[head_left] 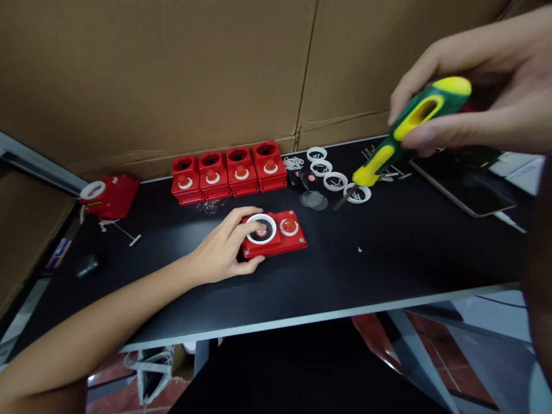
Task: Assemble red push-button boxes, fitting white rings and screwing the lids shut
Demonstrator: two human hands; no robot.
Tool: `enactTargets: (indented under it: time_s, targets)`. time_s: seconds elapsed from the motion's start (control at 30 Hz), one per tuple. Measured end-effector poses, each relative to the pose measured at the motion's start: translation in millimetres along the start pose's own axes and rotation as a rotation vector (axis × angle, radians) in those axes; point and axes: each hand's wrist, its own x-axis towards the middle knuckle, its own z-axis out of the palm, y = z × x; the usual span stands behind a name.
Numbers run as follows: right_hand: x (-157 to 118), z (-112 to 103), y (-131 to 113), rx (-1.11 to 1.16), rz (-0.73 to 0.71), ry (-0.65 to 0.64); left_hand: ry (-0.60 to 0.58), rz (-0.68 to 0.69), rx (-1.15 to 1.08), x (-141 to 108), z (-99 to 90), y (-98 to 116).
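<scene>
My left hand (226,244) grips a red box (280,248) lying on the black table. Its thumb presses the near side, and one finger reaches into the white ring (261,240) on top, touching a dark piece with a red-and-white centre. Beside the ring, the box carries a red dome (288,226) in a white collar. My right hand (470,103) is raised at the upper right, closed around a screwdriver (405,129) with a green and yellow handle. The blurred tip points down and left, above the table and apart from the red box.
Several similar red boxes (228,172) stand in a row against the cardboard wall (172,75). White rings (335,181) holding small metal parts, clear discs (314,199) and a phone (463,183) lie to the right. Another red unit (116,195) sits at left. A tiny screw (359,249) lies nearer.
</scene>
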Motion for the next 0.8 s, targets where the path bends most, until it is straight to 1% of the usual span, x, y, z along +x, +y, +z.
enactTargets:
  time_s: [0.03, 0.07, 0.1, 0.17, 0.27, 0.33, 0.4, 0.6, 0.7, 0.8]
  targets:
    - [0.8, 8.0, 3.9, -0.151, -0.087, -0.011, 0.015, 0.003, 0.013, -0.1, 0.4, 0.6]
    - [2.2, 14.6, 11.6, -0.174, -0.148, 0.002, 0.032, 0.003, 0.017, -0.4, 1.0, 1.0]
    - [4.5, 19.8, 22.4, -0.084, -0.177, 0.056, 0.050, -0.003, 0.015, -0.8, 1.6, 1.2]
    - [11.2, 27.3, 48.4, 0.159, -0.123, 0.223, 0.079, -0.055, -0.004, -1.9, 2.5, 1.4]
    - [21.9, 36.2, 81.4, 0.248, -0.056, 0.285, 0.086, -0.201, -0.058, -3.4, 2.1, 1.7]
    - [25.2, 42.5, 91.9, 0.273, -0.029, 0.284, 0.083, -0.276, -0.112, -3.5, 0.8, 1.6]
    - [24.6, 49.1, 94.2, 0.307, -0.009, 0.267, 0.092, -0.308, -0.162, -3.0, -0.6, 0.6]
    - [14.9, 62.8, 87.5, 0.352, 0.015, 0.217, 0.089, -0.302, -0.203, -2.7, -1.4, -3.3]
    - [13.5, 64.0, 84.5, 0.365, 0.006, 0.215, 0.085, -0.308, -0.213, -3.1, -2.0, -2.2]
    - [14.4, 59.7, 80.4, 0.374, -0.005, 0.223, 0.047, -0.297, -0.230, -1.5, -3.9, 0.2]
